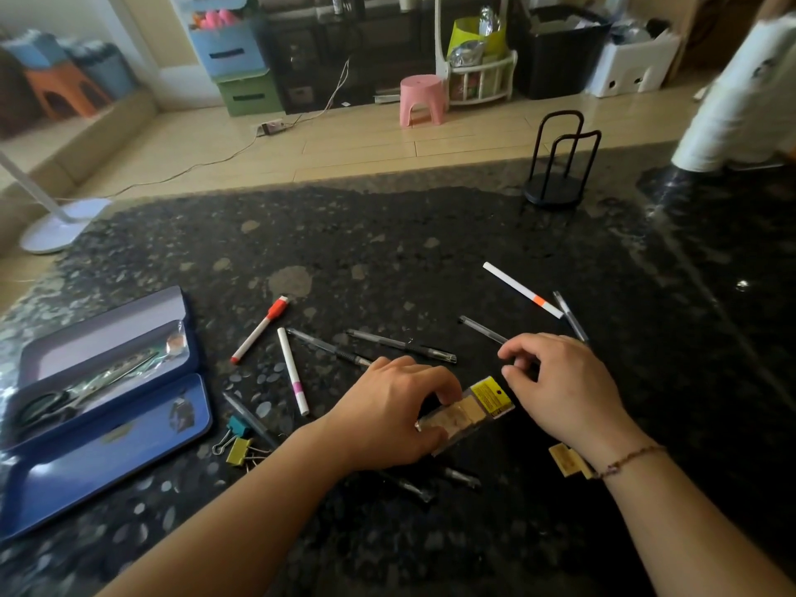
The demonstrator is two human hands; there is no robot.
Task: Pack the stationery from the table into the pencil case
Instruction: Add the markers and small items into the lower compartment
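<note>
An open blue pencil case (pixel 107 445) lies at the table's left, with scissors (pixel 56 402) in its upper half. My left hand (pixel 387 411) is shut on a clear packet with a yellow label (pixel 478 407) in the middle front. My right hand (pixel 560 381) hovers just right of the packet, its fingertips curled around the end of a clear pen (pixel 482 329). Loose on the table lie a red-capped marker (pixel 260 329), a white pen with a pink band (pixel 293 370), a white pen with an orange band (pixel 521 290) and several clear gel pens (pixel 400 344).
Teal and yellow binder clips (pixel 237 439) lie beside the case. A small yellow tag (pixel 566 458) sits under my right wrist. A black wire stand (pixel 558 165) and a white roll (pixel 732 101) stand at the far right. The table's far edge drops to the floor.
</note>
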